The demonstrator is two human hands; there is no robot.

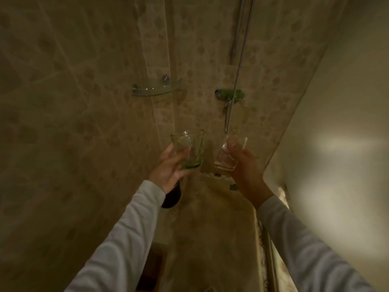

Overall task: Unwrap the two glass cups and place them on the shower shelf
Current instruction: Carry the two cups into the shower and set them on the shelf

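Note:
My left hand (169, 166) grips a green-tinted glass cup (189, 147), held upright in the air with no wrapping on it. My right hand (245, 165) holds a clear glass cup (228, 154), tilted a little to the left, also bare. The two cups are side by side and apart. The glass corner shower shelf (156, 89) is fixed to the tiled wall above and to the left of both cups, and nothing stands on it.
A shower mixer tap (230, 94) with a hose (240, 60) hangs on the wall right of the shelf. A dark bottle (171, 197) stands below my left hand by the wall. A pale wall or curtain (336, 144) closes the right side.

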